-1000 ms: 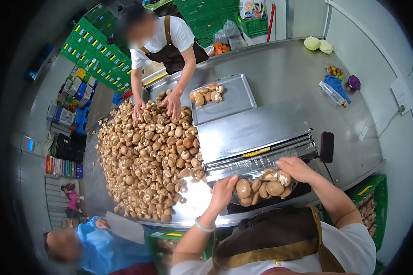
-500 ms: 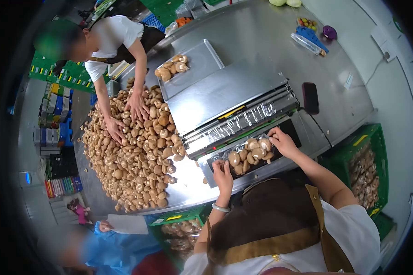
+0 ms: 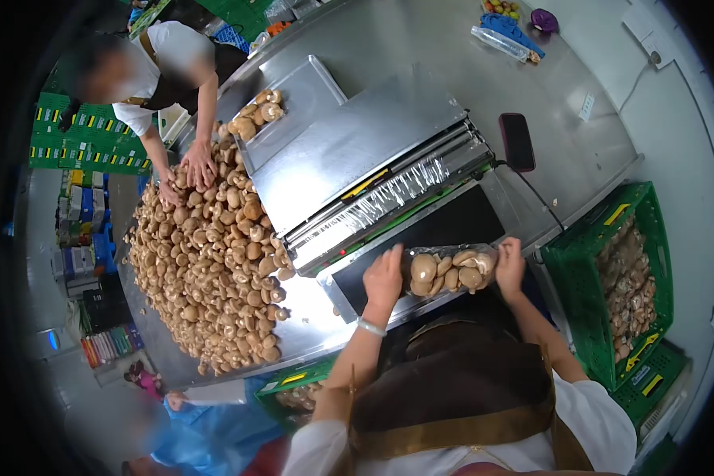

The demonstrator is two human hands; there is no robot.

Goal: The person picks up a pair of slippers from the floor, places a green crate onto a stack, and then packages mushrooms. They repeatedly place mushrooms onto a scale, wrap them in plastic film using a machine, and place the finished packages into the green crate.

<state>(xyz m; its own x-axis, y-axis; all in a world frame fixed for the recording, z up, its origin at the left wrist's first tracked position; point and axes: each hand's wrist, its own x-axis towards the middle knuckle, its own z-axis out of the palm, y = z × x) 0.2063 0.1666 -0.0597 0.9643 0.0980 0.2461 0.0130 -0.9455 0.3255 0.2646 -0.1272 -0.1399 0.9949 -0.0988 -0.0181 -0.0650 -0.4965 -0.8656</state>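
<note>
Both hands, left hand (image 3: 385, 278) and right hand (image 3: 509, 268), grip the ends of a wrapped mushroom tray (image 3: 450, 270) over the wrapping machine's black plate (image 3: 420, 242); loose mushrooms (image 3: 206, 262) cover the surface (image 3: 420, 47).

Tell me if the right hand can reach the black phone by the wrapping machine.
Probably, once freed: the right hand holds one end of the mushroom pack, and only bare table and a cable lie between it and the phone.

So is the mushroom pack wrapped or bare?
Wrapped: shiny clear film covers the pack, held between left hand and right hand.
</note>
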